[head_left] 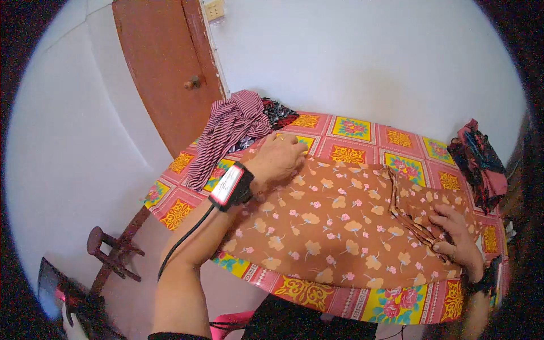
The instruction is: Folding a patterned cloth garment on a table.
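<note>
A brown garment [326,226] with orange and pink flowers lies spread over the table. Its waistband or folded edge [405,218] runs in gathers across the right part. At the garment's far left corner is my left hand [280,158], its fingers bent down and drawn together on the cloth; the fingertips are partly hidden. My right hand [458,235] rests on the right part of the garment with fingers apart, its thumb by the gathered edge. A black band with a white-faced device [228,186] and a cable sits on my left wrist.
The table wears a pink and yellow patterned cover [351,129]. A striped cloth [235,124] lies at the far left, and dark red clothing [480,164] at the far right. A brown door [164,68] and a dark wooden stool [113,252] are on the left.
</note>
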Demonstrator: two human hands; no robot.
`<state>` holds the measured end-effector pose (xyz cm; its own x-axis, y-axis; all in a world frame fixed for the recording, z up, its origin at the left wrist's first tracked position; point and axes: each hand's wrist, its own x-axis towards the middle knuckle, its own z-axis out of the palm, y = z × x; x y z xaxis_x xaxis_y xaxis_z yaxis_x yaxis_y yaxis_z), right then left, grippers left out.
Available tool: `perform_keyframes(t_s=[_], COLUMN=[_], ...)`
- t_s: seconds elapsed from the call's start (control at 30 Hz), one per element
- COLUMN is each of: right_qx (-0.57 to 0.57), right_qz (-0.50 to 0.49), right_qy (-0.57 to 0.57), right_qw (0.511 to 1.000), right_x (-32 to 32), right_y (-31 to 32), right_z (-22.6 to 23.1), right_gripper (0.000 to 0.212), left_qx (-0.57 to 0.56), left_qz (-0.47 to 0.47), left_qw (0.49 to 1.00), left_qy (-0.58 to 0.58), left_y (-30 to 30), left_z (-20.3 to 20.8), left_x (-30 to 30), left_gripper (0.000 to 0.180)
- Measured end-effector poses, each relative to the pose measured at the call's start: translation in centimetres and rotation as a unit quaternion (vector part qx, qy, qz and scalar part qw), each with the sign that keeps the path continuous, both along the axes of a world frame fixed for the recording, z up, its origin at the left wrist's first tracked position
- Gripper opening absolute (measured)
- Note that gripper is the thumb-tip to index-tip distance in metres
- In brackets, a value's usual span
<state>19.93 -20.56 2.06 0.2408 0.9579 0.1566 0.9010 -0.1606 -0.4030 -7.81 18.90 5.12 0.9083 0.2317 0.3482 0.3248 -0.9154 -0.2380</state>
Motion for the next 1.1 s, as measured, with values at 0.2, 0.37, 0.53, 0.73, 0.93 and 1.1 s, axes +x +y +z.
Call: perform_keyframes(t_s=[0.2, 0.37, 0.53, 0.73, 0.93, 1.1], right_qx=[0.009, -0.003, 0.001, 0.010, 0.000, 0.014], right_qz=[0.010, -0.017, -0.012, 0.001, 0.011, 0.039], right_qy=[-0.004, 0.031, 0.041, 0.005, -0.028, -0.057], right_qw=[1.000, 0.999, 0.999, 1.000, 1.000, 0.998], right_x=[-0.3, -1.1, -0.8, -0.7, -0.8, -0.5], right_y=[0.1, 0.0, 0.0, -0.5, -0.2, 0.6], right_z=[-0.1, 0.5, 0.2, -0.1, 0.6, 0.2], right_gripper=[0.067, 0.071, 0.070, 0.068, 0.070, 0.071], left_qx=[-0.192, -0.265, -0.077, -0.012, 0.222, -0.019], left_qz=[-0.033, 0.025, -0.026, 0.106, 0.175, -0.045], left_qw=[0.980, 0.964, 0.997, 0.994, 0.953, 0.985], left_qy=[-0.023, 0.009, -0.017, -0.017, -0.106, -0.165], left_y=[4.5, 2.9, 3.8, 5.7, 7.6, 7.9], left_z=[-2.4, -1.5, -2.2, -2.7, -3.1, -4.9], left_x=[0.6, 1.5, 0.4, -1.3, -3.0, -1.5], left_gripper=[0.038, 0.026, 0.027, 0.026, 0.026, 0.026])
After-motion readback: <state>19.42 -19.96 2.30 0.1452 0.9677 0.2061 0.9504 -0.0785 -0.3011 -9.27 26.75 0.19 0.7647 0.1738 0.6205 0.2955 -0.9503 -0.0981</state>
